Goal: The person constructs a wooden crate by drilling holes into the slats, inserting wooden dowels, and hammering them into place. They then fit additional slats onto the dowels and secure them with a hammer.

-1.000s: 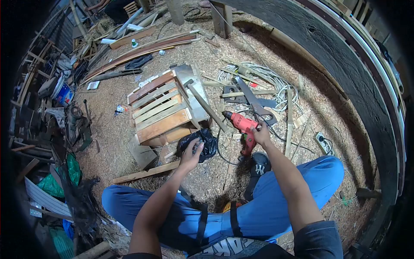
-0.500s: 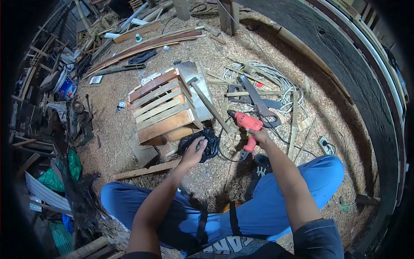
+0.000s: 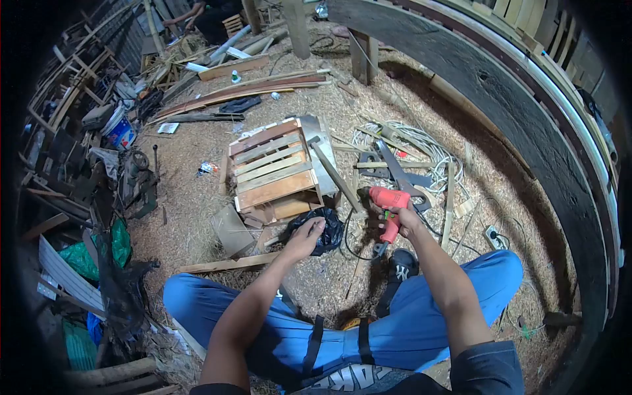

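Observation:
In my right hand [image 3: 409,222] is a red power drill [image 3: 391,197], its fingers wrapped round the handle and its cord running down from the grip. The drill's nose points away to the left, and I cannot make out its chuck. My left hand [image 3: 303,241] is closed in a pinch over a black plastic bag [image 3: 331,236]; whatever lies between its fingertips is too small to name. Just beyond the bag stands a slatted wooden crate [image 3: 273,191]. A hammer [image 3: 334,172] leans along the crate's right side.
Right of the hammer lie a handsaw [image 3: 395,168] and a coiled pale cable [image 3: 428,148]. A socket with a plug [image 3: 495,236] rests by my right knee. Wood strips [image 3: 230,264] lie on the shavings. A long dark beam [image 3: 513,99] borders the right. Another person's arm [image 3: 187,14] shows at the top.
The view has tilted up, bringing a person's arm in at the top. The drill has turned, so its chuck no longer shows. My left hand stays by the black bag, fingers pinched closer.

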Motion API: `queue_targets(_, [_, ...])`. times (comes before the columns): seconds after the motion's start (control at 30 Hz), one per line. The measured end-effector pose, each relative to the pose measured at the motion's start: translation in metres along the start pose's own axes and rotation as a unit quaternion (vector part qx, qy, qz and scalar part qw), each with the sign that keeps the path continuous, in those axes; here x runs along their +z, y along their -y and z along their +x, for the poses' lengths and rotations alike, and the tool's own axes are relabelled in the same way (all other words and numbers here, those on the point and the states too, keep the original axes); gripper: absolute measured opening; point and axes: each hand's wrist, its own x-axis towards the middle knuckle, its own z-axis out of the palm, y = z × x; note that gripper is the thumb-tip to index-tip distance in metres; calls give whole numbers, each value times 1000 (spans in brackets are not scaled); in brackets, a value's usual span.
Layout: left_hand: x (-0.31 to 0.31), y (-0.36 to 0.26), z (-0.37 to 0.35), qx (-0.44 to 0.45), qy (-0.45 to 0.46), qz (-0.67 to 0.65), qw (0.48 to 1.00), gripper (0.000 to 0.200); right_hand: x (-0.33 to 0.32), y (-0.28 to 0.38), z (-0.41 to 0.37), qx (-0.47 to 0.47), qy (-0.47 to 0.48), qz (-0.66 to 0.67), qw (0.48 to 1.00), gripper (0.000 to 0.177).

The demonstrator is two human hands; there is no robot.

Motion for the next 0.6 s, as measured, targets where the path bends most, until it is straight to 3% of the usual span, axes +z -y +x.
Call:
queue_targets(0.1, [-11,-37,-18,30,-30,28,999,57,7,15,-8,-50,-28,36,998,62])
queue_targets(0.17, [-17,-48,-23,96,-27,23,995,57,13,33,-15,-76,-9,55,996,60])
queue_targets(0.3, [-28,-58,-29,154,-39,-4,987,56,17,67,-21,-196,6,58,979,55])
queue_targets(0.37, [-41,-80,-44,189,-49,11,981,54,33,92,-48,-160,76,73,981,54])
queue_targets(0.47, [-63,-108,-68,192,-45,3,980,47,48,116,-59,-192,131,54,971,53])
queue_targets(0.57, [-92,-125,-83,219,-70,56,972,37,59,135,-63,-244,123,-34,961,56])
queue_targets(0.6, [-100,-136,-93,220,-120,59,966,30,71,141,-65,-271,161,-33,948,57])
